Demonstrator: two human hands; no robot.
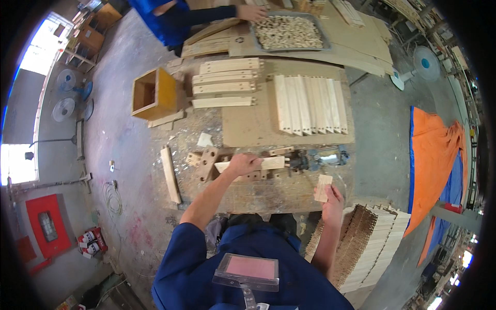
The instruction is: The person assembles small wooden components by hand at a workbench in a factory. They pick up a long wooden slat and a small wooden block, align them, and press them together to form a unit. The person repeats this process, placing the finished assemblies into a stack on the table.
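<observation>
My left hand (244, 165) is closed over a pale wooden slat (274, 163) that lies crosswise in a wooden jig (208, 164) on the worktable. The right end of this slat meets a dark metal clamp-like tool with a shiny cylinder (328, 159). To the right of the jig, my right hand (333, 200) holds a small flat rectangular wooden block (323, 188) upright between thumb and fingers. A short drilled wooden piece (281, 151) rests just behind the slat.
Slats lie in a row (311, 105) and a stack (226, 82) behind the jig. A yellow wooden box (166, 94) stands at left, a loose slat (170, 174) nearer. Beyond, a person's hand (251, 13) reaches a tray (292, 50) of small wooden pieces. Stacked slats (374, 248) stand by my right arm.
</observation>
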